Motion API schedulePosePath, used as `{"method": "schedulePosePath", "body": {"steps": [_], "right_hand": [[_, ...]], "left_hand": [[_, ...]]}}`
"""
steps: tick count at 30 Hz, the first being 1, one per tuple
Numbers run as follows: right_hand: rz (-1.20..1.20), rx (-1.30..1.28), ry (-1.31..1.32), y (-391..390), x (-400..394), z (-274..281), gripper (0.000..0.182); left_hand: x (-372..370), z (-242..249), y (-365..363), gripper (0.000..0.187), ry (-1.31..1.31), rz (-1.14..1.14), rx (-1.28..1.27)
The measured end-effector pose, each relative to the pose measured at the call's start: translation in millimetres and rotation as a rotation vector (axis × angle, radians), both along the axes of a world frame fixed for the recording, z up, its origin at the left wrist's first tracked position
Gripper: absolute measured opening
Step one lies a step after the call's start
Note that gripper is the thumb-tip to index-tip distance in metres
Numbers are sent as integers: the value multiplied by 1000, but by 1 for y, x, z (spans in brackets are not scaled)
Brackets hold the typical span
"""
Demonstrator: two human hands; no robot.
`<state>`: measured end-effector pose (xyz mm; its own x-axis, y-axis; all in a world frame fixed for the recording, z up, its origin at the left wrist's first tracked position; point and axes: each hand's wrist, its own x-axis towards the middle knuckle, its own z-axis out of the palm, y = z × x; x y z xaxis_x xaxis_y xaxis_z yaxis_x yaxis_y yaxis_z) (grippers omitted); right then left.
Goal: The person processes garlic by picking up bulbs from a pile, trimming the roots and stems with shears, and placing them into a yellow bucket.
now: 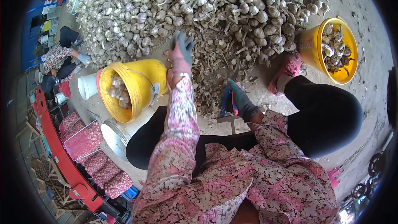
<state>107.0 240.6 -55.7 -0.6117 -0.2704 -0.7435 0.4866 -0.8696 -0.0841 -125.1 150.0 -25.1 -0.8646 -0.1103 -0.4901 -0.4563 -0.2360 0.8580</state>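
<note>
Garlic pile point(166, 8) ahead | left hand point(180, 52) released, at pile's near edge | right hand point(244, 103) grasping cutters point(224, 100), bodyward of pile | risk: nick, if left hand strays into cutters

Long red metal beam point(63, 154) at lower left, filled pink mesh sacks point(96, 164) lying alongside it, another person point(59, 57) in a patterned top at far left, crates point(53, 13) beyond, dark wheels point(359, 190) at lower right.
</note>
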Motion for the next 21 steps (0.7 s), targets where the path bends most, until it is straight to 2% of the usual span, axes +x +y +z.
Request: {"method": "schedulePosePath", "body": {"steps": [1,3,4,6,8,9,10,11,12,13,14,15,16,17,18,19,21], "right_hand": [[49,56,-32,0,-1,1,39],[88,116,-75,2,-1,4,38],[57,168,-60,3,-3,8,34],[-3,275,-24,7,-6,13,27],[-22,282,-29,10,-6,5,23],[4,360,-4,13,-5,3,28],[32,436,19,16,-2,0,33],[28,431,15,17,2,-7,33],[98,560,0,18,4,-19,39],[168,692,-10,22,0,-22,46],[165,686,-7,25,-1,-23,46],[167,812,4,29,-3,-13,52],[171,938,12,34,-4,-5,58],[172,936,9,38,-5,0,58],[182,1033,118,41,-6,4,57],[192,1128,229,42,-4,9,57],[246,1173,243,42,0,22,53]], "left_hand": [[-25,-30,12,33,27,-66,-52],[-62,-54,56,31,32,-225,-219],[-84,-69,73,46,-14,-347,-470],[-112,-92,108,64,-6,-531,-1232],[-110,-97,124,68,-47,-470,-1242],[-109,-100,130,73,-96,-402,-1255],[-114,-105,126,75,-101,-390,-1190],[-110,-109,121,69,-56,-394,-1162],[-105,-111,114,63,-10,-396,-1137],[-91,-104,106,56,34,-382,-686],[-69,-97,93,50,73,-359,-237],[-44,-79,82,43,147,-438,-182],[-17,-58,69,45,143,-525,-76],[6,-52,56,48,188,-624,50],[20,-67,33,51,302,-785,-163],[40,-56,25,51,362,-848,-157],[78,-34,11,51,426,-904,-152]]}}
